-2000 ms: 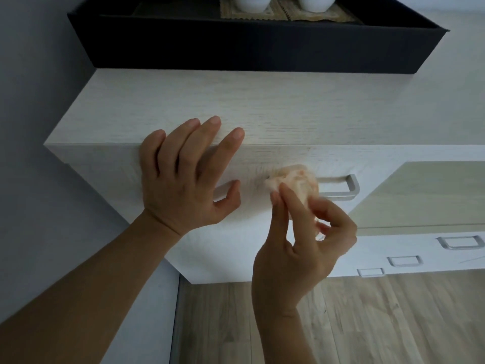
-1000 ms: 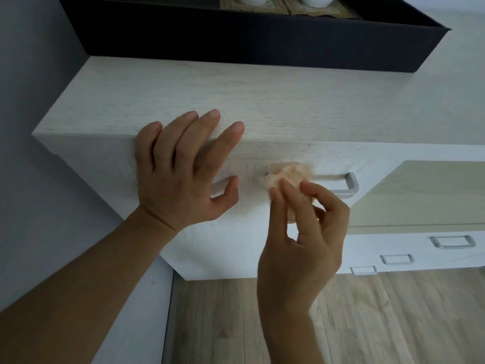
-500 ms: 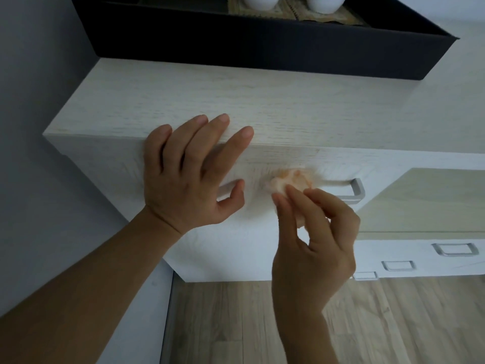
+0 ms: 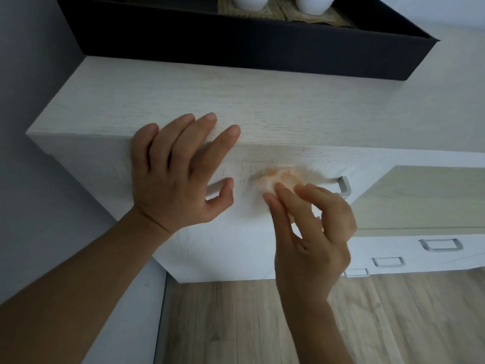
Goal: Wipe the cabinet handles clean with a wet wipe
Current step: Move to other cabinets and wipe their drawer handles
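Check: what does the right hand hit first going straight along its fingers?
Likely the top handle: the right hand pinches the wet wipe right at that bar, cabinet front just behind. Blur hides actual contact.

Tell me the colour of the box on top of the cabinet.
The box is dark navy, almost black, clearest in the head view.

Looks like a home room. Pale wood-grain cabinet (image 4: 262, 106) with square brushed-metal drawer handles (image 4: 439, 245) at right, plain grey wall (image 4: 39, 74) on the left, light wood-plank floor (image 4: 236, 324) near. On top at the far side: black rectangular tray (image 4: 236, 43), white ceramic vessels (image 4: 250, 1), woven mats (image 4: 288, 14).
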